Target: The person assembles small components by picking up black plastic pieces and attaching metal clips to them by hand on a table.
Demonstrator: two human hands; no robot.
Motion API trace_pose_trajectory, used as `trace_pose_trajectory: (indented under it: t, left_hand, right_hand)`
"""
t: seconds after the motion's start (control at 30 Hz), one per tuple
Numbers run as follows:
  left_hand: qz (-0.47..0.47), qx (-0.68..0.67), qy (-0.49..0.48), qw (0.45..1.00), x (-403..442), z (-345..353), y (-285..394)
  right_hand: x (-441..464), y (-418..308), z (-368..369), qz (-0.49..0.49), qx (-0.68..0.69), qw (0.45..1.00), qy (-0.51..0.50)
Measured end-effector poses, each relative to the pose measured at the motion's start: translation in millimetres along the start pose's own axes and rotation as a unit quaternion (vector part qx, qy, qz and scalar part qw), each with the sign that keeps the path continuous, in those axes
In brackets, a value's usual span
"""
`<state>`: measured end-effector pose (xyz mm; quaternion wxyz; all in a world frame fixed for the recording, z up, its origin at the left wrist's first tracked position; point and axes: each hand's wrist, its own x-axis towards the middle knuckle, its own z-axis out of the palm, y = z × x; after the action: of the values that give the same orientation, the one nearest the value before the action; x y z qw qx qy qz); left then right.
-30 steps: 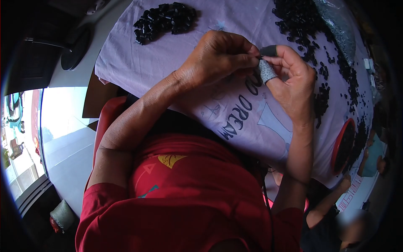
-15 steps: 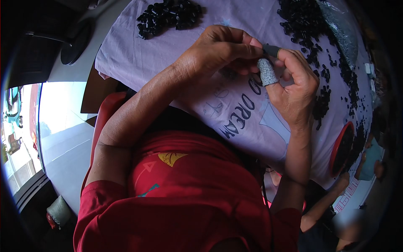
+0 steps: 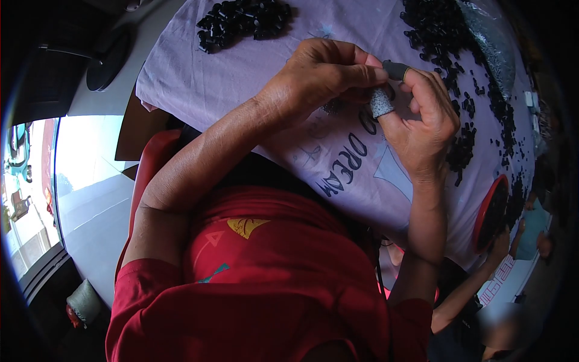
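Above the table, my left hand [image 3: 329,69] and my right hand [image 3: 425,123] meet at the fingertips. The thumb and index finger of the left hand are pinched together. On my right hand, a speckled grey finger sleeve [image 3: 381,104] covers the thumb and a dark grey finger sleeve [image 3: 395,70] covers the index finger. Its index tip touches the left fingertips, and the thumb tip is tucked behind the left hand. Whatever is pinched between them is hidden and too small to name. Nearest to the right hand lie small black plastic pieces [image 3: 463,148].
A pale purple cloth [image 3: 193,84] with printed lettering covers the table. One heap of black pieces [image 3: 244,24] lies at the far left, a larger one [image 3: 434,30] far right, beside a clear plastic bag [image 3: 491,48]. A co-worker's arm [image 3: 476,283] reaches towards a red-rimmed container [image 3: 486,211].
My right index finger and thumb have moved in closer to the left fingertips, and the thumb sleeve is now partly hidden. The co-worker's hand has moved up towards the red-rimmed container.
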<state>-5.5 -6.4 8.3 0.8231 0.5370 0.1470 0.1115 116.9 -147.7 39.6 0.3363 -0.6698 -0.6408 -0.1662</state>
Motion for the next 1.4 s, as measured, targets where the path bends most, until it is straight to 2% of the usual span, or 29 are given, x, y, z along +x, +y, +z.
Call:
trace_pose_trajectory:
  t: [0.4,0.7,0.87,1.17,1.4]
  left_hand:
    - [0.013,0.023,0.020,0.999,-1.4,1.5,1.6]
    - [-0.016,0.029,-0.007,0.999,-4.7,3.2,10.7]
    - [-0.035,0.051,-0.038,0.997,-2.5,-3.2,12.9]
    - [-0.039,0.044,-0.002,0.998,-2.9,-1.9,5.9]
    - [-0.019,0.034,-0.023,0.999,-3.6,-0.8,7.1]
  right_hand:
    - [-3.2,3.0,7.3,-0.009,-0.010,1.000,0.004]
    - [-2.5,15.9,4.9,-0.067,-0.018,0.997,0.025]
    - [-2.2,17.5,3.4,-0.063,-0.009,0.998,0.014]
    - [0.1,13.8,5.5,-0.090,-0.037,0.995,0.005]
    - [0.3,16.7,1.7,-0.089,-0.046,0.995,-0.016]
